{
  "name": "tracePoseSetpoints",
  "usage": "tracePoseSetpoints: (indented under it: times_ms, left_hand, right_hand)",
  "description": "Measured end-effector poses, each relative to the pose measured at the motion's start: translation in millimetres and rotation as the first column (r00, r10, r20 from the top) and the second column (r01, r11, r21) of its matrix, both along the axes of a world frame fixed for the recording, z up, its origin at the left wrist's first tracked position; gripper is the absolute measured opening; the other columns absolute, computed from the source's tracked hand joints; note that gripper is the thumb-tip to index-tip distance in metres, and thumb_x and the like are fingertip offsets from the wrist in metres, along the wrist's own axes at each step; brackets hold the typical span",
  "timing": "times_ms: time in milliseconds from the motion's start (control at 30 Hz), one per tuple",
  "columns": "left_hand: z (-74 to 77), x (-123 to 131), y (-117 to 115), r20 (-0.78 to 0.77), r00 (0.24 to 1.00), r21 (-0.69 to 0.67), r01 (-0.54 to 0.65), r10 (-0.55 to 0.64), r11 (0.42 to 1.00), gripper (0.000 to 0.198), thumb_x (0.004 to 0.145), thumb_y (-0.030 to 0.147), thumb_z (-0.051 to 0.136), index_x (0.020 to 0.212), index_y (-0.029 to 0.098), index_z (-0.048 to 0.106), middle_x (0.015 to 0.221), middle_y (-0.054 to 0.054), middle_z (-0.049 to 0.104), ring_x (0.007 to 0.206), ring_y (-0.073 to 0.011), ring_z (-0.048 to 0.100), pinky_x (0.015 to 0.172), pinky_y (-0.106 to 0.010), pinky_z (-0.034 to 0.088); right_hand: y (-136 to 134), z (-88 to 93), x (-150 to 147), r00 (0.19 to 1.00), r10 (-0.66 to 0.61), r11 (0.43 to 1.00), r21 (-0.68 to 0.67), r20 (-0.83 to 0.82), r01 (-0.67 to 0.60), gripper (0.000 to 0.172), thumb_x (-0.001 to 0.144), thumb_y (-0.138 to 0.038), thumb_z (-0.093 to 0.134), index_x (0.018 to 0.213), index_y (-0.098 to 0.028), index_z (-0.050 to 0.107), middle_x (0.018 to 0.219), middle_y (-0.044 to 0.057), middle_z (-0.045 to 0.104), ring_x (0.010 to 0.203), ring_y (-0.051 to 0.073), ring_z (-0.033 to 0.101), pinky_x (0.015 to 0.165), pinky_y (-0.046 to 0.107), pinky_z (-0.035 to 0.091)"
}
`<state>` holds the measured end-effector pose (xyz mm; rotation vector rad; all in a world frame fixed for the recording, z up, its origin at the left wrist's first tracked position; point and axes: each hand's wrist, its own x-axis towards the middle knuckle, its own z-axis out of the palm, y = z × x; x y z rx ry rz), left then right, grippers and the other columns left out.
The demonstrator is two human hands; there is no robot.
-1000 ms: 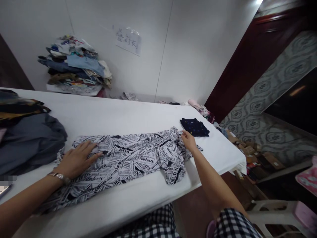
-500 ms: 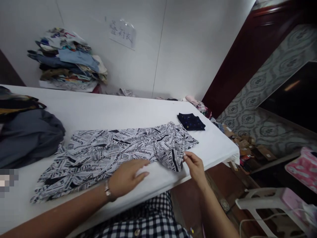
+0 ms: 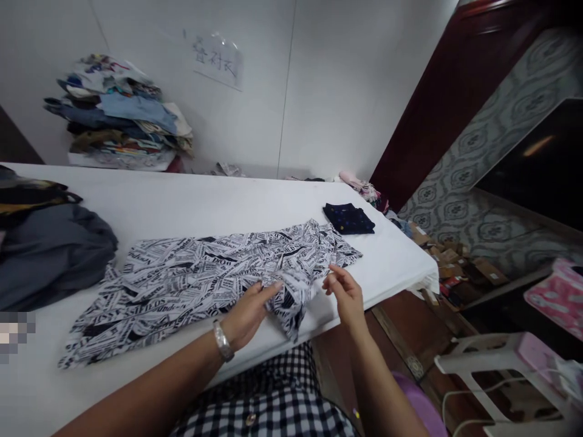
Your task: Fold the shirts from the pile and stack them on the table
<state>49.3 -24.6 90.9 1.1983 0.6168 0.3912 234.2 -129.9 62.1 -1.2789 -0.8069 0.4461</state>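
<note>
A white shirt (image 3: 195, 279) with black newspaper print lies lengthwise along the white table, partly folded, its sleeve end bunched toward the near edge. My left hand (image 3: 248, 312), with a silver band at the wrist, pinches the bunched cloth, thumb on top and the other fingers mostly hidden under it. Just right of that cloth is my right hand (image 3: 345, 297), its fingers bent and slightly apart, with no cloth visible between them. A dark folded garment (image 3: 348, 218) with small coloured dots rests beyond the shirt's right end.
Grey and dark clothes (image 3: 54, 249) are heaped on the table (image 3: 218, 203) at left. A tall clothes pile (image 3: 122, 115) stands against the wall under a paper sign (image 3: 217, 60). Right of the table are cardboard boxes (image 3: 455, 261) and a white plastic stool (image 3: 478, 364).
My left hand has moved onto the shirt and taken hold of it. The sleeve cloth has shifted left and nearer to me. My right hand has let go of the cloth.
</note>
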Motion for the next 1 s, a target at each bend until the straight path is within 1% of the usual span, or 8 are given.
tracePoseSetpoints:
  times_ms: [167, 267, 367, 500, 600, 767, 867, 1000]
  left_hand:
    - [32.6, -20, 9, 0.086, 0.994, -0.408, 0.098, -0.069, 0.908, 0.042, 0.081, 0.045, 0.057, 0.111, 0.017, 0.062, 0.108, -0.013, 0.070, 0.103, -0.0302, 0.065, 0.088, -0.047, 0.052]
    - [45.2, -30, 16, 0.077, 0.996, -0.514, 0.073, -0.039, 0.854, 0.047, 0.082, 0.050, 0.048, 0.113, 0.018, 0.061, 0.099, -0.012, 0.072, 0.095, -0.0308, 0.068, 0.082, -0.049, 0.054]
    - [45.3, -35, 19, 0.019, 0.999, -0.544, 0.032, -0.025, 0.839, 0.048, 0.083, 0.051, 0.043, 0.112, 0.017, 0.062, 0.095, -0.011, 0.072, 0.091, -0.0306, 0.068, 0.079, -0.049, 0.055]
    - [32.3, -44, 15, 0.045, 0.998, -0.565, 0.052, -0.032, 0.823, 0.045, 0.083, 0.047, 0.047, 0.115, 0.017, 0.060, 0.095, -0.010, 0.071, 0.090, -0.0282, 0.068, 0.077, -0.043, 0.055]
    - [18.2, -63, 10, 0.082, 0.993, -0.508, 0.119, -0.089, 0.853, 0.041, 0.083, 0.040, 0.057, 0.119, 0.020, 0.057, 0.099, -0.007, 0.069, 0.086, -0.0216, 0.067, 0.068, -0.032, 0.055]
    - [-1.9, -90, 2, -0.106, 0.951, -0.336, 0.241, -0.290, 0.911, 0.056, 0.076, 0.041, 0.067, 0.126, 0.021, 0.051, 0.117, -0.011, 0.064, 0.089, -0.0186, 0.064, 0.042, -0.018, 0.035]
    - [-6.9, -86, 0, -0.137, 0.903, -0.204, 0.377, -0.408, 0.903, 0.063, 0.073, 0.044, 0.068, 0.127, 0.019, 0.050, 0.099, -0.009, 0.070, 0.074, -0.0152, 0.061, 0.047, -0.018, 0.035]
    - [-3.3, -71, -1, -0.254, 0.944, 0.152, 0.256, -0.213, 0.955, 0.052, 0.072, 0.047, 0.067, 0.115, 0.019, 0.057, 0.107, -0.009, 0.066, 0.094, -0.0212, 0.060, 0.076, -0.030, 0.048]
  right_hand:
    - [5, -28.0, 11, 0.977, 0.200, 0.959, -0.221, 0.074, -0.180, 0.050, 0.078, -0.026, 0.061, 0.127, -0.028, 0.054, 0.092, 0.001, 0.064, 0.075, 0.014, 0.059, 0.059, 0.025, 0.046]
    - [15, -29.8, 2, 0.932, 0.302, 0.917, -0.328, 0.202, -0.226, 0.068, 0.077, -0.020, 0.059, 0.141, -0.033, 0.040, 0.104, 0.001, 0.064, 0.075, 0.013, 0.056, 0.059, 0.023, 0.044]
    - [29, -21.5, -14, 0.882, 0.403, 0.884, -0.352, 0.246, -0.306, 0.078, 0.077, -0.022, 0.061, 0.147, -0.034, 0.028, 0.090, -0.002, 0.066, 0.065, 0.013, 0.054, 0.060, 0.025, 0.044]
    - [46, -5.6, -31, 0.888, 0.378, 0.921, -0.198, 0.260, -0.335, 0.044, 0.080, -0.025, 0.057, 0.123, -0.030, 0.061, 0.087, 0.001, 0.069, 0.078, 0.018, 0.060, 0.072, 0.030, 0.049]
    - [52, 6.2, -35, 0.951, 0.229, 0.972, -0.091, 0.208, -0.215, 0.023, 0.080, -0.025, 0.053, 0.092, -0.024, 0.072, 0.087, 0.002, 0.070, 0.085, 0.019, 0.062, 0.078, 0.032, 0.049]
    - [56, 18.9, -43, 0.983, 0.053, 0.999, -0.004, 0.178, -0.053, 0.019, 0.077, -0.022, 0.054, 0.089, -0.020, 0.069, 0.084, 0.001, 0.070, 0.082, 0.017, 0.062, 0.078, 0.030, 0.048]
    - [62, 21.5, -51, 0.982, 0.061, 0.998, 0.006, 0.181, -0.063, 0.018, 0.076, -0.021, 0.056, 0.089, -0.020, 0.068, 0.085, 0.001, 0.069, 0.083, 0.016, 0.061, 0.079, 0.030, 0.047]
    - [73, 25.7, -60, 0.984, 0.126, 0.992, 0.034, -0.126, -0.123, 0.019, 0.073, -0.021, 0.060, 0.092, -0.022, 0.064, 0.080, -0.002, 0.065, 0.074, 0.013, 0.059, 0.072, 0.027, 0.047]
